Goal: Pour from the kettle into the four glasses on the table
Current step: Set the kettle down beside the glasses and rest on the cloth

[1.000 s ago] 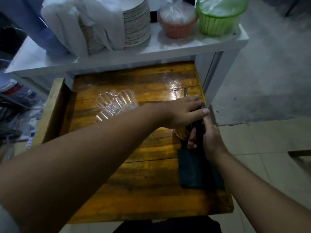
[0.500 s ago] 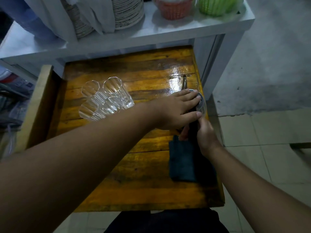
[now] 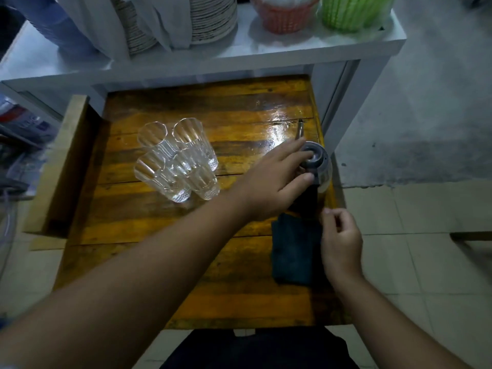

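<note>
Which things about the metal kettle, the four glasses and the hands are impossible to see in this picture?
Head view only:
- Silver metal kettle: contents hidden by its lid; handle partly covered by the left hand.
- Four clear ribbed glasses: any liquid too hard to tell.
- Right hand: curled fingers hide whether it holds anything.

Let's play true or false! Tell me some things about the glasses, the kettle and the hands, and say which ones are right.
1. Four glasses stand close together on the wooden table. True.
2. The glasses are full of dark tea. False: they look clear and empty.
3. The left hand rests on the kettle lid. True.
4. The right hand is gripping the kettle handle. False: it is loosely curled beside the dark cloth, holding nothing.
5. The kettle is tipped over a glass, pouring. False: it stands at the table's right edge, away from the glasses.
</note>
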Tool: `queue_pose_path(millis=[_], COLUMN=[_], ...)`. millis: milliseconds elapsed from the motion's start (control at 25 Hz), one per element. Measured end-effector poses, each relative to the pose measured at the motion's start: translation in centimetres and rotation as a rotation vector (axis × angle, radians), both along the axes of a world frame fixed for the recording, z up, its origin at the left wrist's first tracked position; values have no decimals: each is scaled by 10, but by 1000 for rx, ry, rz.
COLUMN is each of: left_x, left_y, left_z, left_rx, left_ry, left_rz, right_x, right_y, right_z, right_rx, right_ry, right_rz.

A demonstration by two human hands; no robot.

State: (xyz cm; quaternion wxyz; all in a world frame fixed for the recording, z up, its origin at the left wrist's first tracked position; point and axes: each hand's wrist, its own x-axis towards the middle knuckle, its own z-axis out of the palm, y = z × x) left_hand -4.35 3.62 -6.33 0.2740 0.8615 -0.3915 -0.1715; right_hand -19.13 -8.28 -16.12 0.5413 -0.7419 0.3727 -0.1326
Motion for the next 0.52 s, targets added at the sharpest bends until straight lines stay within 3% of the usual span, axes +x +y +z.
queue_pose_path(millis=[80, 200, 360, 520], left_x=[-31, -71, -75, -73], left_y=[53, 147, 223, 235], left_z=[-27, -82, -137, -158], left_rx=[-62, 170, 484, 485], left_ry=[26, 91, 4, -67], left_rz=[194, 403, 496, 482], right_x=[-20, -29, -25, -2], right_y=[7, 22, 39, 71], right_z=[-20, -52, -68, -73], right_rx=[-327, -633, -775, -785], right_ry=[128, 442, 612, 553], right_rz=[324, 715, 713, 583])
